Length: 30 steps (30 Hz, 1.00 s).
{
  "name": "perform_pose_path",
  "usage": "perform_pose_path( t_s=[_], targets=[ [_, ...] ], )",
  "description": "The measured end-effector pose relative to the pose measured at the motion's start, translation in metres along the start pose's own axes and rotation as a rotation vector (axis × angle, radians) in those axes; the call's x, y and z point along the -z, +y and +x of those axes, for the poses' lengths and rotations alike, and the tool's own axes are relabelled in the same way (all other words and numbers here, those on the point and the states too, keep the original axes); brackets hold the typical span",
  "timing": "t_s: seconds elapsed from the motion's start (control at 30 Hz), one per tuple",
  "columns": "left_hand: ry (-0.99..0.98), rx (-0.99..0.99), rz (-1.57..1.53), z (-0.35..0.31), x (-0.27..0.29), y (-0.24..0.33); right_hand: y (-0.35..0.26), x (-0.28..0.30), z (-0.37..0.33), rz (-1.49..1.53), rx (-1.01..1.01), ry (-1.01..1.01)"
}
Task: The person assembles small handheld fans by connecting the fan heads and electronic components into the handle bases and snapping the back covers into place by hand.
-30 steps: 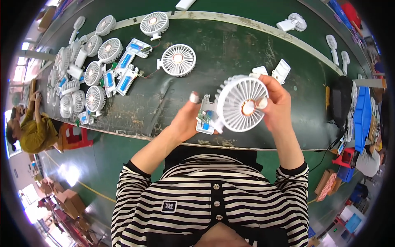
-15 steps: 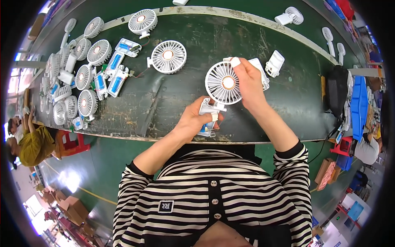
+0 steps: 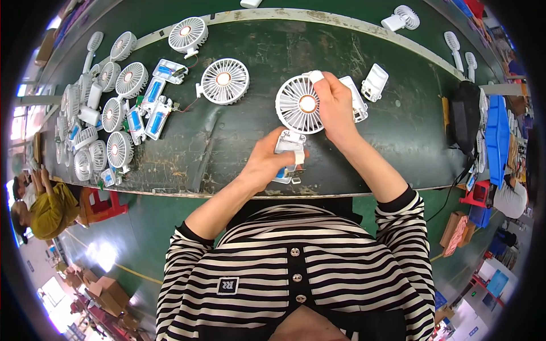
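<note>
My right hand [image 3: 335,108] grips the rim of a round white fan head [image 3: 288,108] with an orange ring at its centre. White wrapping covers its thumb or fingertip. Below it, my left hand [image 3: 267,159] is closed around an opened white handle housing [image 3: 291,140], with a bit of blue battery showing under the fingers. The neck of the fan head meets the top of the housing; whether it is seated there I cannot tell. Just beyond my right hand lie two white handle covers, one [image 3: 375,83] in full view and another [image 3: 356,101] partly hidden.
Several fan heads and open handles with blue batteries [image 3: 154,91] crowd the left of the dark green table [image 3: 244,142]. A lone fan head [image 3: 224,81] lies left of my hands. Finished-looking fans [image 3: 401,19] rest beyond the pale strip. A black bag [image 3: 466,122] sits at the right.
The fan head has come down and slightly left in my right hand, its neck now at the housing's top. My left hand stays around the housing, which is turned more upright.
</note>
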<state>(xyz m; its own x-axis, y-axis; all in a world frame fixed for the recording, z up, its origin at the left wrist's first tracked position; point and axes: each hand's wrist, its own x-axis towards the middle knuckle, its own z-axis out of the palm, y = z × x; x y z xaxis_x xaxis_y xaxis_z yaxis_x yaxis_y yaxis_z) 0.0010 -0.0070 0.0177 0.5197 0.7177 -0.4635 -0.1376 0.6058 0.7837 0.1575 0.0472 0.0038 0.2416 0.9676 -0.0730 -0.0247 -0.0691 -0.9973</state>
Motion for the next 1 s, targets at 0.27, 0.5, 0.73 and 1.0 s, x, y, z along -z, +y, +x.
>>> perform_pose_path(
  t_s=[0.27,0.5,0.73,1.0],
  targets=[
    [0.107,-0.115,0.169,0.011,0.001,-0.003,-0.005,-0.005,0.005,0.008,0.013,0.023],
    [0.236,-0.008,-0.207,0.013,0.006,0.009,-0.019,0.020,-0.021,-0.584,0.850,-0.204],
    [0.306,-0.035,-0.295,0.011,0.002,0.014,-0.014,0.014,-0.056,-0.647,1.174,-0.321],
    [0.279,-0.016,-0.340,0.009,-0.001,0.011,-0.018,0.011,-0.054,-0.681,1.268,-0.249]
  ],
)
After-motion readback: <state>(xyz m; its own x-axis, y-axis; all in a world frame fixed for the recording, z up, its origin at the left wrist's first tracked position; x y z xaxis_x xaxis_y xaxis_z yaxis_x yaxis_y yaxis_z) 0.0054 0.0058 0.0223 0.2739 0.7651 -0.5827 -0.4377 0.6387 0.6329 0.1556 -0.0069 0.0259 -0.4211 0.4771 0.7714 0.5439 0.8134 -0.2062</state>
